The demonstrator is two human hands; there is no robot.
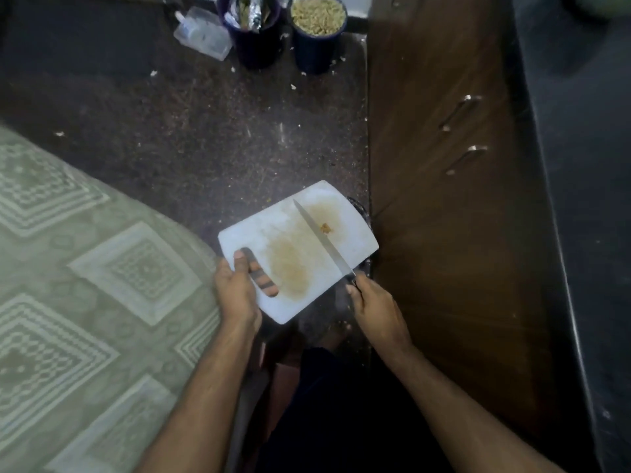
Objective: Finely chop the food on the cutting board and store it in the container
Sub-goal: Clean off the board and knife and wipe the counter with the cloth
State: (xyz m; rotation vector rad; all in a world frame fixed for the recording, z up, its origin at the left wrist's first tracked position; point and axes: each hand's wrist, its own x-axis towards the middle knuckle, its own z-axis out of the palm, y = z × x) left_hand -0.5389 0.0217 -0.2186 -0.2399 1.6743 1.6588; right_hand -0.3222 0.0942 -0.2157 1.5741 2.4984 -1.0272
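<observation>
Over a dark speckled stone floor (191, 131), the left hand (235, 288) grips the white plastic cutting board (293, 233) w/ fingers curled through its handle slot, thumb on top. Right hand (372, 305) is wrapped round the dark handle of a long steel knife (322, 238), blade lying diagonally across the board. A small orange-brown food scrap (325, 228) sits just beside the blade, on brownish stains. Something dark shows under the board's far right edge; can't tell what. Far off at top: a dark blue round container (316, 46) full of pale chopped food, next to a 2nd dark tub (254, 42) stuffed w/ foil wrappers and a clear plastic box (205, 35). Pale bits litter the floor nearby. Right side: brown wooden cabinet (444, 233) w/ metal handles. Left: green patterned cloth (85, 268).
</observation>
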